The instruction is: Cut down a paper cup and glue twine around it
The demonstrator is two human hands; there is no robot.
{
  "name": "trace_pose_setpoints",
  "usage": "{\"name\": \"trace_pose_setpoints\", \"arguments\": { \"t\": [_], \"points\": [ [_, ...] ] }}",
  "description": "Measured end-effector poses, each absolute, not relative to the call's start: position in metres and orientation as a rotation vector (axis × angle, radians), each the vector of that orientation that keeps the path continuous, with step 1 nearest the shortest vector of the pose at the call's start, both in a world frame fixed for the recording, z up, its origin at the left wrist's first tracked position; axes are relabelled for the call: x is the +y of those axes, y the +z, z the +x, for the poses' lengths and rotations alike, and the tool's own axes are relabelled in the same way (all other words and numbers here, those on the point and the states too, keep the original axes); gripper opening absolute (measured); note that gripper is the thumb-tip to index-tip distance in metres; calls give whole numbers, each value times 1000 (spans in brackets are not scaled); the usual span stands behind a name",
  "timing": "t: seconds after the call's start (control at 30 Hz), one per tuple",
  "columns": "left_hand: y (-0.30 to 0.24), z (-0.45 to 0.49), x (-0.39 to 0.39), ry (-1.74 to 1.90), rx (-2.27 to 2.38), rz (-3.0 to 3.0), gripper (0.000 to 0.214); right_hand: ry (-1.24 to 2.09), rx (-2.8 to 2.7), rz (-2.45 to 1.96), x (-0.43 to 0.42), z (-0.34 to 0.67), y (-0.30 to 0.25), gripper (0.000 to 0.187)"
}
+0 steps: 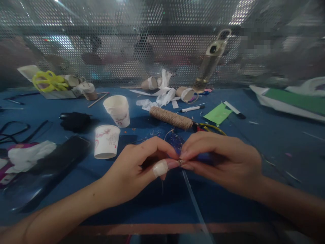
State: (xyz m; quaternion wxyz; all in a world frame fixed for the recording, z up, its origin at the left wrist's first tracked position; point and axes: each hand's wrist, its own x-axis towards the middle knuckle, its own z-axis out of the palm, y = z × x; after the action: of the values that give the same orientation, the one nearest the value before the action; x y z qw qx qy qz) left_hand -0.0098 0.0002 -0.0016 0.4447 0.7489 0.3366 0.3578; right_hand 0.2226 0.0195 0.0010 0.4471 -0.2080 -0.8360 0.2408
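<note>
My left hand [137,166] and my right hand [223,159] meet fingertip to fingertip over the blue table [266,135]. Both pinch one tiny metallic piece [180,161] between thumb and fingers; it is too small to name. A tan plaster wraps one left finger [160,168]. A thin clear strand [194,200] runs from the pinch down toward me. Just beyond my hands lie a spool of brown twine [171,118] and yellow-handled pliers [210,128], partly hidden by my right hand.
Two white paper cups [106,141] [118,110] stand at left-centre, next to a black cloth [75,121] and a dark case [48,166]. Tape rolls, a marker [192,108], green paper [217,113] and yellow scissors [49,81] lie farther back. A perforated metal screen [127,40] closes the rear.
</note>
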Motion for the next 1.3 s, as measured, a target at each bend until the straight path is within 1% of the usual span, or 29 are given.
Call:
{"name": "trace_pose_setpoints", "arguments": {
  "t": [0.1, 0.23, 0.4, 0.57, 0.7, 0.83, 0.97, 1.1, 1.23, 1.3],
  "points": [
    [-1, -8, 3, 849, 852, 1903, 11, 584, -2113, -507, 20, 226, -1, 11],
    [-5, -6, 5, 780, 829, 1932, 9, 551, -2156, -467, 18, 227, -2, 2],
    [-8, -5, 4, 788, 859, 1904, 11, 541, -2155, -480, 15, 230, -7, 9],
    [-5, -3, 4, 810, 892, 1933, 12, 457, -2226, -443, 15, 233, -11, 8],
    [-5, -1, 4, 742, 933, 2008, 13, 402, -2234, -429, 14, 236, -11, 13],
    [-8, 1, 4, 627, 959, 2191, 12, 416, -2246, -457, 14, 238, -11, 8],
    [-9, 0, 5, 570, 928, 2461, 17, 548, -2212, -570, 16, 236, -13, 7],
    [-8, -2, 4, 536, 899, 2562, 20, 833, -2062, -695, 17, 233, -15, 8],
    [-9, -2, 5, 637, 864, 2533, 25, 1212, -1883, -784, 16, 231, -14, 17],
    [-10, -2, 5, 711, 831, 2524, 22, 1336, -1831, -798, 15, 230, -14, 24]
  ]
}}
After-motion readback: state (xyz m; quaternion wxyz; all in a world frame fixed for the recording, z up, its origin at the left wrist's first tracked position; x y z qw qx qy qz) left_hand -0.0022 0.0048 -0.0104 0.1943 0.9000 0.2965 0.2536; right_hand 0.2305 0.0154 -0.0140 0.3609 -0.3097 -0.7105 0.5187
